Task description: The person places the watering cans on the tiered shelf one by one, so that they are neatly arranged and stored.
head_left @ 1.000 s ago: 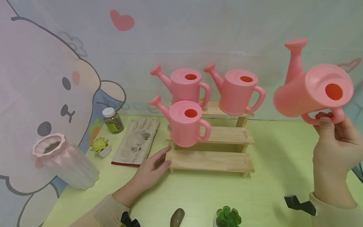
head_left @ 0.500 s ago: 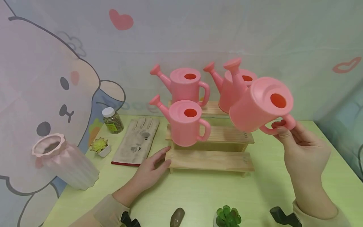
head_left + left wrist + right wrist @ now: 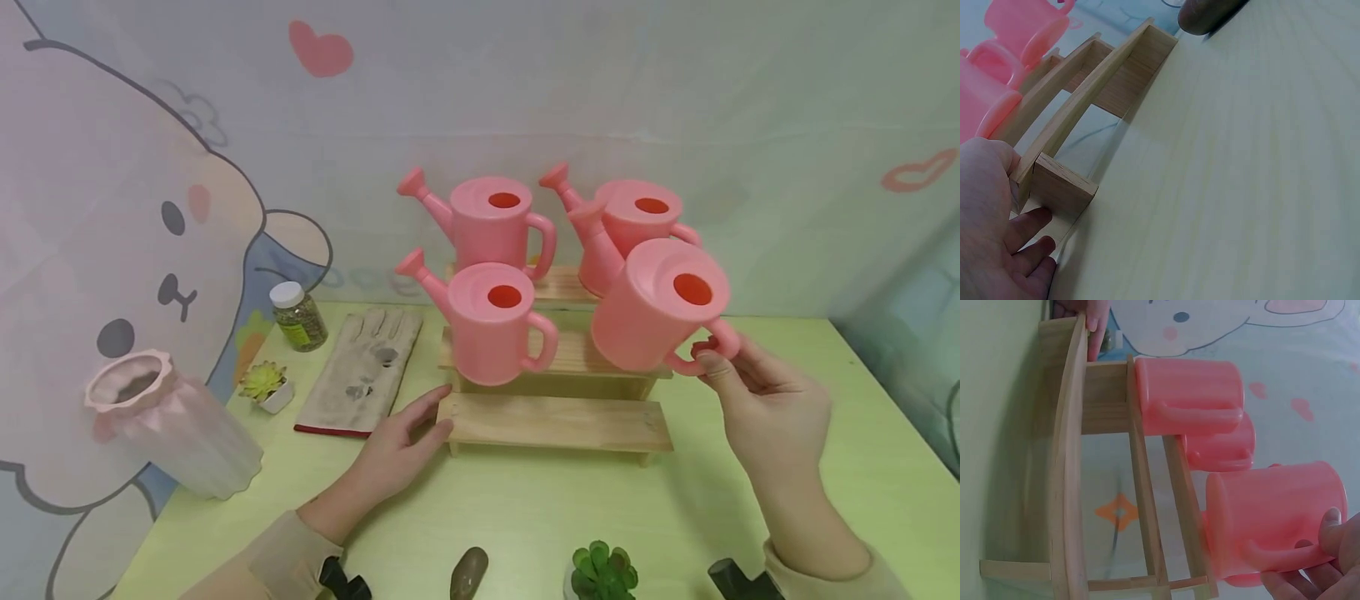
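Note:
My right hand (image 3: 772,417) grips the handle of a pink watering can (image 3: 652,308), spout up to the left and body tilted. The can is over the right part of the wooden tiered stand's middle shelf; whether its base touches is unclear. Another pink watering can (image 3: 491,329) stands on that shelf's left part. On the top shelf are a left watering can (image 3: 487,221) and a right watering can (image 3: 637,204), partly hidden behind the held one. My left hand (image 3: 397,454) touches the left end of the stand's lowest shelf (image 3: 555,421), fingers fairly straight in the left wrist view.
To the left lie a work glove (image 3: 363,375), a white-lidded jar (image 3: 298,321), a small potted succulent (image 3: 266,387) and a leaning pink-white vase (image 3: 187,433). Near the front are a brown rounded object (image 3: 468,575) and a green succulent (image 3: 602,575). A printed cloth (image 3: 675,83) hangs behind.
My right hand has brought the watering can left and down from the far right to the stand's middle shelf, and the can is less tilted. My left hand has stayed put.

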Available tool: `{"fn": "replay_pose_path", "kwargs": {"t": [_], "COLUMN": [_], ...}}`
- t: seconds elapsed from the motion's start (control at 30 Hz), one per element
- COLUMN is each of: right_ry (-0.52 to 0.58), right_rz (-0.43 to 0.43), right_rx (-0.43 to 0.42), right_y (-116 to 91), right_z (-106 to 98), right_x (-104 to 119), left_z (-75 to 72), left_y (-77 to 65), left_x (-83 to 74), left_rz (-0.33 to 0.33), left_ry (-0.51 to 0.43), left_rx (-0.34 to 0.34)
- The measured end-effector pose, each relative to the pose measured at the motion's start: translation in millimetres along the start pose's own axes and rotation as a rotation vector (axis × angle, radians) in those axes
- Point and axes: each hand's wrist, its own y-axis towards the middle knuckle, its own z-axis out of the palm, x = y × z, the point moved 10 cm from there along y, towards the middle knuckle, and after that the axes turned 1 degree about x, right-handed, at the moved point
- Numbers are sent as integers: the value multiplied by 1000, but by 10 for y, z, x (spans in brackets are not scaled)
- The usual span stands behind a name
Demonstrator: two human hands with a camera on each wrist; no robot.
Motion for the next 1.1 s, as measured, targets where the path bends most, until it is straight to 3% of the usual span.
{"fn": "replay_pose_path", "kwargs": {"t": [0.3, 0.53, 1.1], "right_ry": [-326, -342, -471], "right_rz": [-42, -118, -127], "right_rx": [0, 7, -5], "right_y": [-68, -104, -87], "right_z": [39, 96, 91], "right_x": [-13, 49, 6], "left_z": [22, 8, 1], "left_y": [2, 7, -2], "left_x": [31, 9, -8], "left_rz": [10, -1, 2], "left_ry": [4, 9, 1], "left_rx": [1, 6, 7]}}
